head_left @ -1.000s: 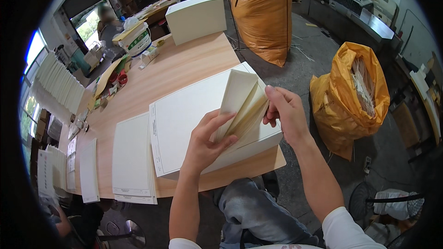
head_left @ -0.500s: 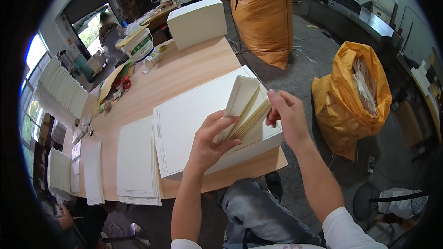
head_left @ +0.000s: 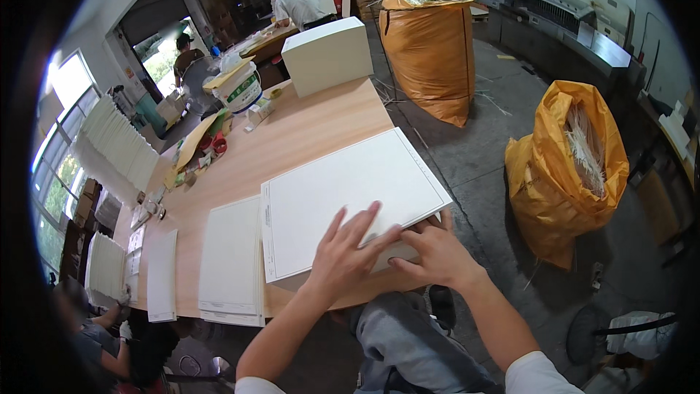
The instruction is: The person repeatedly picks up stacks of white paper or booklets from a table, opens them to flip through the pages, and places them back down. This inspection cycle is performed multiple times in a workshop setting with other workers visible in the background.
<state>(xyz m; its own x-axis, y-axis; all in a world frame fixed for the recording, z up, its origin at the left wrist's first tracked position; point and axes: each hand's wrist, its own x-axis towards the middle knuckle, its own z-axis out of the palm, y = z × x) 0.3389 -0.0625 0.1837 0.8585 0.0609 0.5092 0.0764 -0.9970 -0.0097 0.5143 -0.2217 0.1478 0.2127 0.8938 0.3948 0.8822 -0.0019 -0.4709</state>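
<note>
A thick stack of large white paper sheets [head_left: 350, 171] with thin printed border lines lies on the table before me. My left hand [head_left: 350, 255] is over its near edge, fingers spread across the top sheet and holding nothing. Close beside it, my right hand [head_left: 441, 252] is at the stack's near right edge. Its fingers bend against the sheet edges, with the thumb apart and lower. The right fingertips are partly hidden, so I cannot see whether they pinch any sheets.
Flatter sheet piles [head_left: 230, 255] and a narrow white strip [head_left: 162, 277] lie left. A white block-shaped stack [head_left: 328, 57] and a bucket [head_left: 239, 87] stand far back. Orange sacks of paper scraps [head_left: 565, 175] are on the right floor. Other people are at left and back.
The bent-up bunch of sheets between my hands is no longer raised; the top sheet lies flat. Both hands have come down to the stack's near edge, and the left has opened.
</note>
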